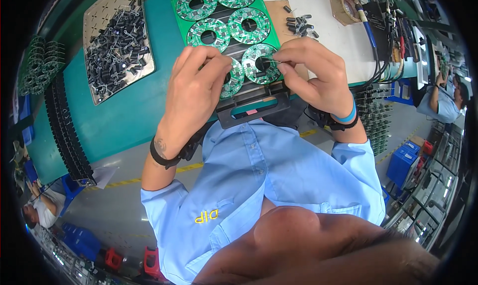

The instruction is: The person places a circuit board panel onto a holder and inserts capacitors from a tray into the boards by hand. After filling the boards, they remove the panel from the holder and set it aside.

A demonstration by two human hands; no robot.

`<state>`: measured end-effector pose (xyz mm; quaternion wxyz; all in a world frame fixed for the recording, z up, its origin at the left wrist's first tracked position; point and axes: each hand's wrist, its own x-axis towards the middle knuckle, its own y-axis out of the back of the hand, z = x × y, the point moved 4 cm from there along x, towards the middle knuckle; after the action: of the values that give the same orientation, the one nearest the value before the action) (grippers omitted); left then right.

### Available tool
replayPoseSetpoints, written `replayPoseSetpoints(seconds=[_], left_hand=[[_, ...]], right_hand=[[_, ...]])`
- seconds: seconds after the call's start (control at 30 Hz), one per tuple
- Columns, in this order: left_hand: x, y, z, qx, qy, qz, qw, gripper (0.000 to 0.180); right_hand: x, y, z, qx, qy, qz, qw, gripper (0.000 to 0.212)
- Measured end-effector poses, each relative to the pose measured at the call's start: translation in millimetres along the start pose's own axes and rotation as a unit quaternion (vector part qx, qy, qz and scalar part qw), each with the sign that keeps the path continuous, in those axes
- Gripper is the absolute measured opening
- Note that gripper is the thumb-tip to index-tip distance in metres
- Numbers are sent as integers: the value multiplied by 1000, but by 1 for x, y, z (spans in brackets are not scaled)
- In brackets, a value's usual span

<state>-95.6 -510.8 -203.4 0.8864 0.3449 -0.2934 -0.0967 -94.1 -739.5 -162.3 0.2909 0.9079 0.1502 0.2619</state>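
Ring-shaped green circuit boards [207, 32] lie in two columns on a green and black tray with a black handle [254, 110] at its near end. My left hand [191, 88] is bent over the near left board [234, 80], partly covering it. Its thumb and fingertips are pinched together, and whatever they hold is hidden. At the right edge of the near right board [254, 71], my right hand [318, 71] pinches a small part with thin wire leads [270, 60]. The part's body is hidden by the fingers.
A metal tray [94, 23] heaped with black cylindrical capacitors [122, 46] stands on the green mat to the left. More loose capacitors [301, 25] lie at the back right. Beyond them are a soldering iron [367, 32] and cables. Board racks stand at both sides.
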Motion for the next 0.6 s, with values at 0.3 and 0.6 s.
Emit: replayPoseSetpoints(seconds=[0.3, 0.6], left_hand=[[5, 1, 3, 49, -28, -28, 998, 18], [-1, 3, 2, 24, -6, -16, 1000, 31]], right_hand=[[-12, -16, -11, -10, 39, -58, 997, 23], [-23, -27, -8, -24, 41, -9, 999, 23]])
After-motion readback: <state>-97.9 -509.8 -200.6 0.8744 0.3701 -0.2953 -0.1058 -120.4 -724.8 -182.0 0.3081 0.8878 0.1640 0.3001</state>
